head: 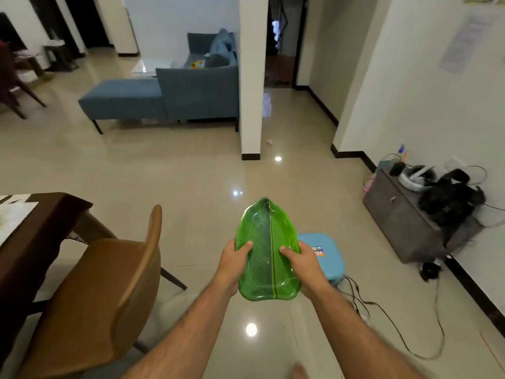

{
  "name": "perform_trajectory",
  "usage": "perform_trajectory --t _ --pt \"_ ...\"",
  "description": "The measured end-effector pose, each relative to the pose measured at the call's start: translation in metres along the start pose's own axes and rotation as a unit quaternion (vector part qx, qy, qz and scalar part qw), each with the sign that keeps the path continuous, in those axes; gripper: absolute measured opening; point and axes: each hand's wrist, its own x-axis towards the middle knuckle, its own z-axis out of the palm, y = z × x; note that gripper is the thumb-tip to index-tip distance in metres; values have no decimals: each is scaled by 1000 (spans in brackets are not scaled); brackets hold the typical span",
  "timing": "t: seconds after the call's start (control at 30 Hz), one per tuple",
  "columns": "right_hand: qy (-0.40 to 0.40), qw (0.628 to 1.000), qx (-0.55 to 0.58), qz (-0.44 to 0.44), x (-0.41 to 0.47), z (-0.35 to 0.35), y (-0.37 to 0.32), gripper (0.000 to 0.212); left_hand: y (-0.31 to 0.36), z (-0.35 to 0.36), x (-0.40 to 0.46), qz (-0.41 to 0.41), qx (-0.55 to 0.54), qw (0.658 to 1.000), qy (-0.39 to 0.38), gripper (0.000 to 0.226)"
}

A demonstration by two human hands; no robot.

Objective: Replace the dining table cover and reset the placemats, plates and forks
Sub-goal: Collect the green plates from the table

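A green leaf-shaped plate [266,242] is held level in front of me over the floor, its pointed tip facing away. My left hand [233,265] grips its left rim with the thumb on top. My right hand [302,265] grips the right rim the same way. The dining table [32,236] with a dark brown cover shows at the far left, and a pale placemat [12,217] lies on it near the edge. No forks are in view.
A tan chair [109,291] stands beside the table. A light blue stool [326,254] sits on the floor just behind the plate. A dark low cabinet [404,217] with gear and trailing cables [396,324] lines the right wall. A blue sofa [175,94] and white pillar [251,77] stand ahead.
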Motion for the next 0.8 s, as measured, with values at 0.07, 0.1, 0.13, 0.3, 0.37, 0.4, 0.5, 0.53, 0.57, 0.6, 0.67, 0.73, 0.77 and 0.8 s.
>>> perform_trajectory --t 0.07,0.1,0.13,0.3,0.37,0.4,0.5,0.53,0.57,0.6,0.67,0.73,0.77,0.8 --pt "-30 999 -10 2 46 17 -13 9 12 -3 41 6 -8 1000 23 17" --pt "-40 999 -17 1 64 25 -20 8 19 -4 58 6 -10 999 32 18" --pt "-56 998 -25 -3 89 34 -28 7 27 -6 80 12 -16 999 42 20" --pt "-130 989 -68 -30 202 79 -74 10 76 -8 174 34 -53 992 111 17" --pt "-175 981 -80 -36 247 102 -98 9 102 -10 208 46 -77 987 136 14" --pt "-195 976 -89 -35 275 117 -108 9 115 -14 229 52 -92 982 156 13" --pt "-228 966 -116 -32 322 158 -131 10 137 -30 270 57 -113 971 205 12" --pt "-242 962 -122 -32 340 175 -134 11 145 -38 286 57 -120 967 219 14" --pt "-258 957 -129 -32 358 193 -137 12 152 -47 304 59 -129 963 229 16" --pt "-267 953 -135 -33 372 207 -139 13 156 -57 319 57 -132 960 240 18" --pt "-290 946 -143 -33 406 247 -144 12 166 -83 357 62 -140 952 265 20" --pt "-315 937 -150 -29 438 291 -148 8 180 -112 393 70 -155 943 286 17" --pt "-323 934 -153 -27 450 309 -151 7 187 -123 406 71 -161 938 299 17" --pt "-335 928 -162 -22 464 333 -154 7 195 -139 421 69 -168 931 316 18"
